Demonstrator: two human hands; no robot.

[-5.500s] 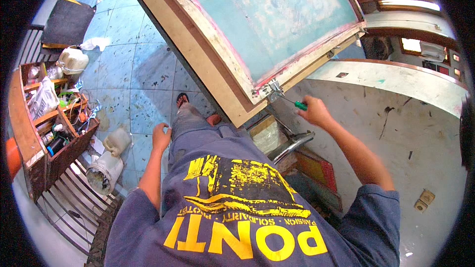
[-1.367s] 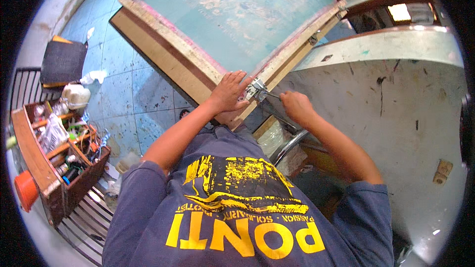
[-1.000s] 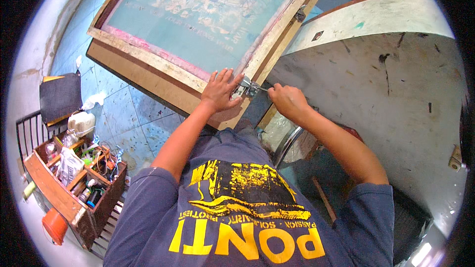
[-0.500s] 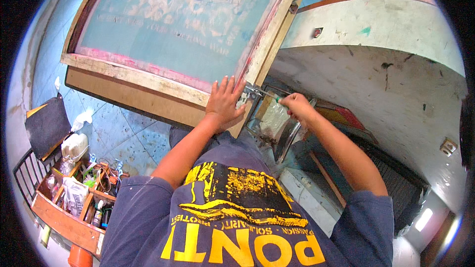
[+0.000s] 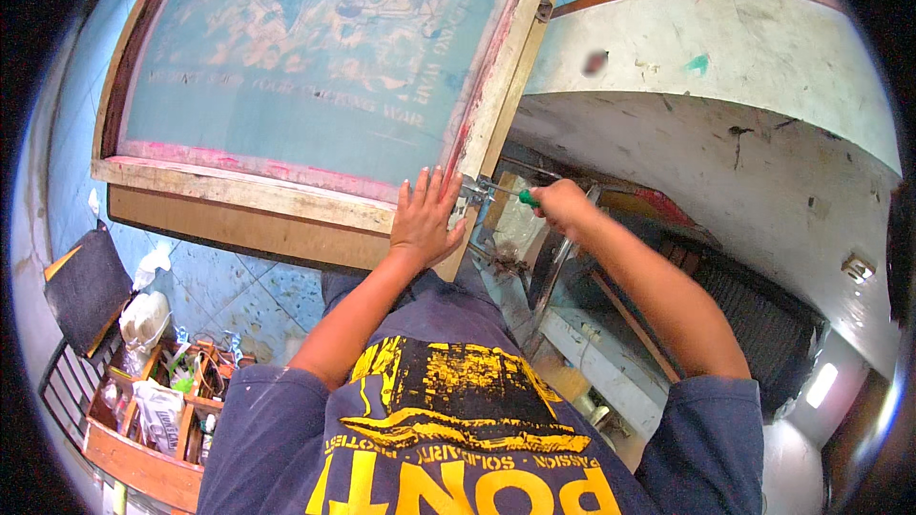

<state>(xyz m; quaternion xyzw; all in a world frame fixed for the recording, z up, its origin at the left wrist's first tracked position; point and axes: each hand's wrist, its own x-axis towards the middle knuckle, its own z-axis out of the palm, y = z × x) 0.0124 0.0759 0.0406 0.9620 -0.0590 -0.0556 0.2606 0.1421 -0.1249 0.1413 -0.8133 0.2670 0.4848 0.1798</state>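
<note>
A large silk-screen frame (image 5: pixel 248 193) of worn wood, with teal mesh and pink-stained edges, fills the upper left over a brown board (image 5: pixel 239 229). My left hand (image 5: pixel 426 229) lies on its near right corner, fingers stretched out and apart. Beside those fingers a metal hinge clamp (image 5: pixel 473 193) sits at the corner. My right hand (image 5: pixel 565 208) is closed round a green-handled screwdriver (image 5: pixel 528 197). The shaft points left to the clamp; whether its tip sits in a screw is too small to tell.
To the right stands a curved, stained white wall (image 5: pixel 706 48). A wooden box (image 5: pixel 143 458) of bottles and bags is at lower left, near a dark panel (image 5: pixel 88 288). Below my right arm are a dark ribbed panel (image 5: pixel 754 324) and a pale beam (image 5: pixel 601 372).
The whole view has shifted, so the frame sits slightly farther left and lower. My left hand stays flat on the corner, and my right still holds the screwdriver at the clamp.
</note>
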